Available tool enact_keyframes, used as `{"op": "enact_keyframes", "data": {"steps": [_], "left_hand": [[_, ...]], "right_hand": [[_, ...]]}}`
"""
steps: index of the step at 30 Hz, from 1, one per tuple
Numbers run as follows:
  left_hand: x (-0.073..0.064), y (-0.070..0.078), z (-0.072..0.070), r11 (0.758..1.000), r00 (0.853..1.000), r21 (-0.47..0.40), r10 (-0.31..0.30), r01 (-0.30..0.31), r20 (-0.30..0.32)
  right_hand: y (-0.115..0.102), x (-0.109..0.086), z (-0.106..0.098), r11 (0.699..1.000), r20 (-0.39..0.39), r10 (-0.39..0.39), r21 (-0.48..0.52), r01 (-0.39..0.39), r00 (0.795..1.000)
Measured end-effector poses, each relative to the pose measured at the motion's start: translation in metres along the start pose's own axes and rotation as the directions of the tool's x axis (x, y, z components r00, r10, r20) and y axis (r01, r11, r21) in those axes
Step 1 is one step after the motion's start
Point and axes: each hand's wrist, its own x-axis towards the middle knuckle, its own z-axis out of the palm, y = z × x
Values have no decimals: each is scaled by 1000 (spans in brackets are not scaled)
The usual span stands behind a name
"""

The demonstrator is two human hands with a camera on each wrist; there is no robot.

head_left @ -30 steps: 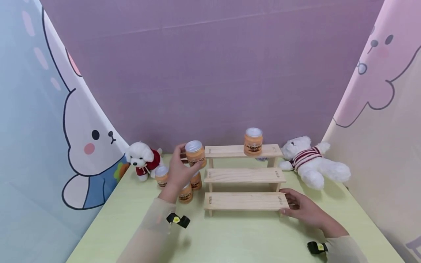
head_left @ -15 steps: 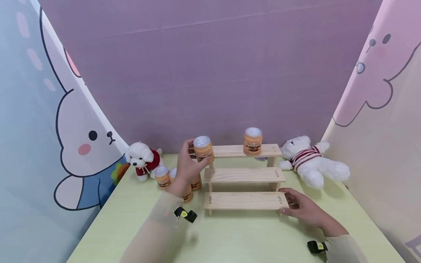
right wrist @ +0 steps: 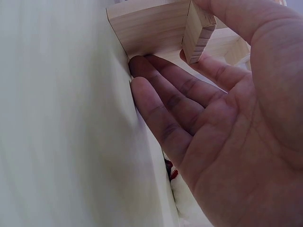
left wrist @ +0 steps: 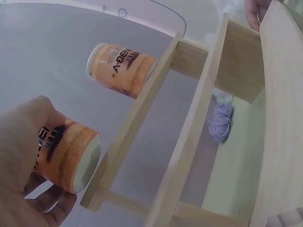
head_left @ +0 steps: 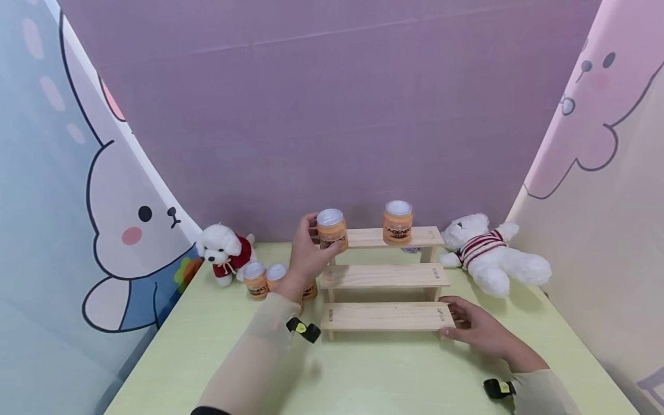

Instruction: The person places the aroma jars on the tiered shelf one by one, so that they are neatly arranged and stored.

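My left hand (head_left: 306, 253) grips an orange can (head_left: 331, 233) with a silvery lid, thumb in front and fingers around its far side. The can is upright at the left end of the top board of a three-tier wooden shelf (head_left: 386, 276). In the left wrist view, the held can's pale base (left wrist: 87, 163) is close over the board's end. A second orange can (head_left: 397, 223) stands toward the right of that top board. My right hand (head_left: 479, 328) holds the right end of the lowest board between thumb and index finger; its other fingers (right wrist: 156, 106) extend beneath.
Several more orange cans (head_left: 256, 280) stand on the green table (head_left: 373, 374) left of the shelf, partly hidden by my left arm. A white plush dog (head_left: 223, 251) sits behind them. A white plush bear (head_left: 485, 253) lies at right. Purple yarn (left wrist: 221, 123) lies behind the shelf.
My left hand has carried the can to the right and slightly up, from beside the shelf to the top board's left end. The right hand has stayed in place.
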Motion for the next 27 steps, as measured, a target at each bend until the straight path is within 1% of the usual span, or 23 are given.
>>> {"op": "enact_keyframes", "data": {"steps": [4, 9, 12, 15, 19, 23, 25, 27], "left_hand": [[0, 2, 6, 999, 1000, -23, -24, 25, 11], [2, 3, 14, 997, 998, -48, -55, 55, 2], [5, 5, 19, 997, 998, -55, -58, 58, -5], [7, 5, 23, 996, 998, -61, -67, 67, 1], [9, 3, 28, 995, 997, -64, -78, 78, 11], [10, 1, 32, 995, 998, -67, -70, 70, 10], [10, 0, 34, 996, 998, -62, -66, 67, 21], [10, 2, 34, 996, 996, -55, -68, 71, 49]], "right_hand": [[1, 0, 0, 1000, 0, 1, 3, -1, 1000], [-2, 0, 1, 1000, -8, 14, -1, -14, 1000], [-4, -1, 0, 1000, -11, 18, 1, -18, 1000], [-7, -1, 0, 1000, -9, 13, 10, -13, 1000], [-9, -2, 0, 1000, -4, -1, 10, 1, 1000], [-8, -1, 0, 1000, -8, 14, 20, -14, 1000], [-8, -1, 0, 1000, -5, 9, 23, -9, 1000], [-7, -1, 0, 1000, -1, 0, 24, 0, 1000]]}}
